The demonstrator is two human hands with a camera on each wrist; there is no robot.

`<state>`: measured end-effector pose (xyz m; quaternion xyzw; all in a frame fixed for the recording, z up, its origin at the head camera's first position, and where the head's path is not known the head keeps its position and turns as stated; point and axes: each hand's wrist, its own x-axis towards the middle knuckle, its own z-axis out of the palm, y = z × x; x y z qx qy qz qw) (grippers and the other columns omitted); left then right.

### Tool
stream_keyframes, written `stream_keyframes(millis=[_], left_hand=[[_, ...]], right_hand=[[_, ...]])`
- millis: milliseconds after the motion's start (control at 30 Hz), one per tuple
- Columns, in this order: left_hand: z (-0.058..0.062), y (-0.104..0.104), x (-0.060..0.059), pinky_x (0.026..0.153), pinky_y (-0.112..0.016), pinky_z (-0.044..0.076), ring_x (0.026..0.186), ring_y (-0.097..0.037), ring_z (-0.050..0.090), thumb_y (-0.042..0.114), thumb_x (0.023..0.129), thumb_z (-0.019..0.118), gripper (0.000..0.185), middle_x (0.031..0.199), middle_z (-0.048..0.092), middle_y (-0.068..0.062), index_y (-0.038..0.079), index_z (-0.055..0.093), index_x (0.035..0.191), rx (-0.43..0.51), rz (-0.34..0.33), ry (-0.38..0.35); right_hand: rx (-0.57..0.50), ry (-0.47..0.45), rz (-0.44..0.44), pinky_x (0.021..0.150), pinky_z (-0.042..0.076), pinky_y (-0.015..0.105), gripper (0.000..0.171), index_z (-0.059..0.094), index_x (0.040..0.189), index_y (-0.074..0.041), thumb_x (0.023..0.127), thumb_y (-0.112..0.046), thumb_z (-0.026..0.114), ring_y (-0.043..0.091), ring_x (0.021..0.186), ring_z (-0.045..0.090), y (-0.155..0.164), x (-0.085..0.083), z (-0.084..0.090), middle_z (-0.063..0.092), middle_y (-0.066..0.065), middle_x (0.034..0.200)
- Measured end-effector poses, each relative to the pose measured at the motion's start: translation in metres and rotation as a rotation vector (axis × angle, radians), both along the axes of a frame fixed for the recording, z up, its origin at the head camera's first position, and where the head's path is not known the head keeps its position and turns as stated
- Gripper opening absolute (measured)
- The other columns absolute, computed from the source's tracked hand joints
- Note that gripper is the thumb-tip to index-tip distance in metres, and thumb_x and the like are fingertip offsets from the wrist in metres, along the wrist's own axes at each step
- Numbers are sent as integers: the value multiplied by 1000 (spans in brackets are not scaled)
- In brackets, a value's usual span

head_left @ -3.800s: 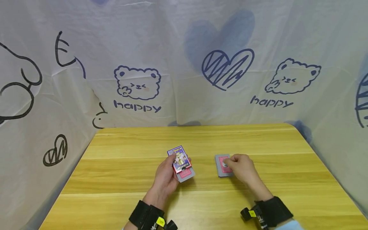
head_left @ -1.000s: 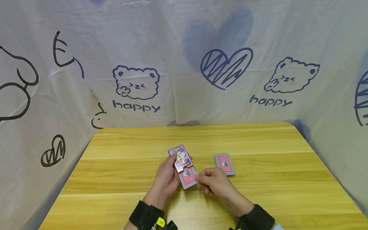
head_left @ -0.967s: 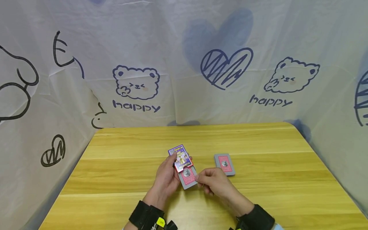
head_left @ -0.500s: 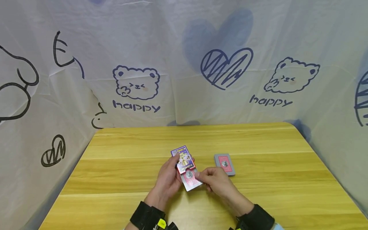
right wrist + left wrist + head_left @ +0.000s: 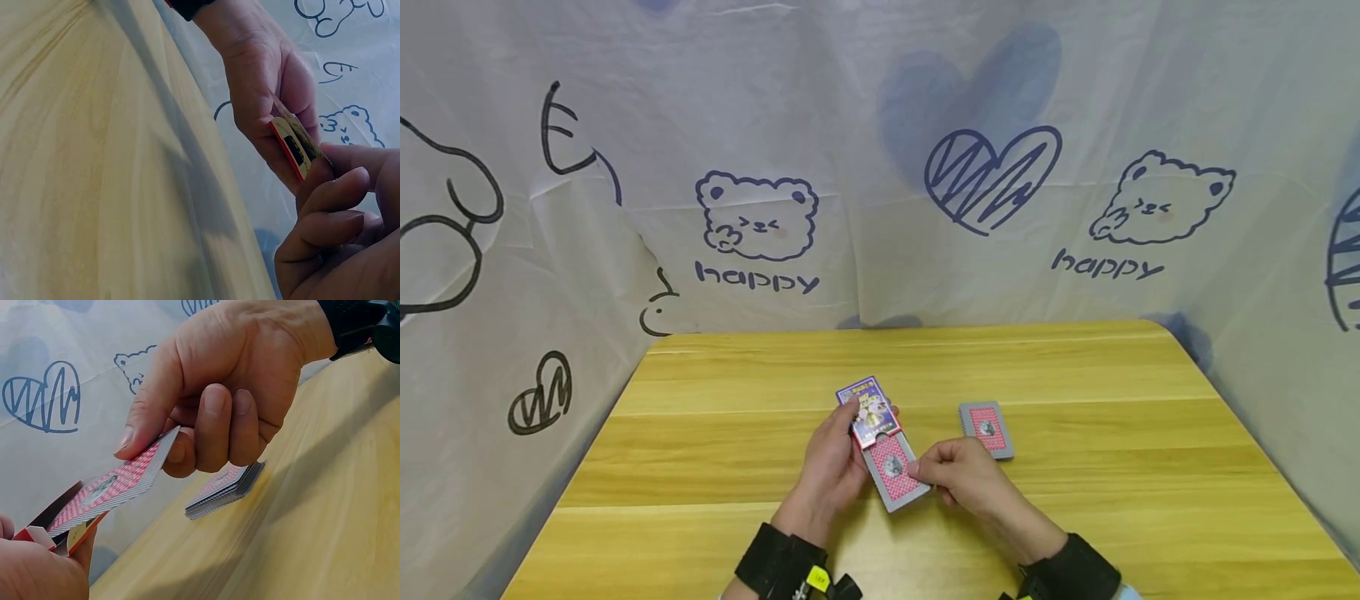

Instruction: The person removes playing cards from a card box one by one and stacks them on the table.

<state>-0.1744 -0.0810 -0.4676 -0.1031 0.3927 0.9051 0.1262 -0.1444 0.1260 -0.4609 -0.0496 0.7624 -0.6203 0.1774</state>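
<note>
The left hand (image 5: 835, 467) grips a purple card box (image 5: 872, 415) in its fingers while the right hand (image 5: 966, 475) pinches a red-backed card (image 5: 891, 458) jutting from it, above the bench (image 5: 722, 442) where 1 stack of cards (image 5: 987, 429) (also red-backed) lies.

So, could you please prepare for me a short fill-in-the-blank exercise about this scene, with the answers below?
The purple-fronted card box is in the person's ____ hand.
The right hand pinches at least one red-backed playing card between its fingers and ____.
In the head view, the card stack lies to the ____ of the card box.
In that view, the word under the two whole bear drawings is ____.

Missing words: left; thumb; right; happy.
</note>
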Motion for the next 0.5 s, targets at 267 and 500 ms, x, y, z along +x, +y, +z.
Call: stream_keyframes(millis=[267,500], left_hand=[[1,-2,-1,101,-32,60,113,-22,74,29,116,39,55,133,67,-25,-5,30,158,0,57,-11],[-1,-2,-3,100,-33,61,112,-22,74,29,116,39,55,124,72,-21,-5,29,159,-5,62,-6]], right_hand=[[17,-18,36,45,32,20,25,72,87,0,96,-22,79,8,48,42,5,0,6,48,-5,55],[22,-3,41,45,32,19,25,73,87,1,96,-22,78,8,48,43,8,0,9,49,-5,55]])
